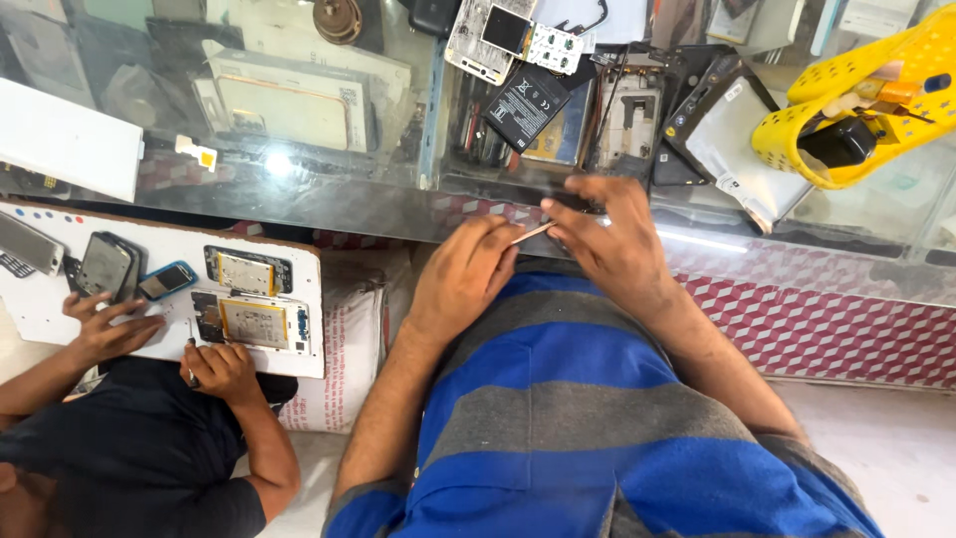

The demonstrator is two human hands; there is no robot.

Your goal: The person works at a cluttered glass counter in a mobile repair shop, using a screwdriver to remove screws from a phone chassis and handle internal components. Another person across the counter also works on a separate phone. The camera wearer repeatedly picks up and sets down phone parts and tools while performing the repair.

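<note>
My left hand [466, 274] is closed around a thin light-coloured stick-like tool [535, 232] whose tip points to the right. My right hand [609, 237] rests at the near edge of the glass counter [329, 194], its fingers pressed on a small dark object [588, 207] that they mostly hide. The two hands almost touch, just above my blue and grey striped shirt. What the dark object is I cannot tell.
Opened phones, a black battery [526, 105] and circuit boards [503, 35] lie on the counter. A yellow perforated basket [866, 90] stands at the right. At the left another person's hands [110, 324] work on disassembled phones on a white board [299, 269].
</note>
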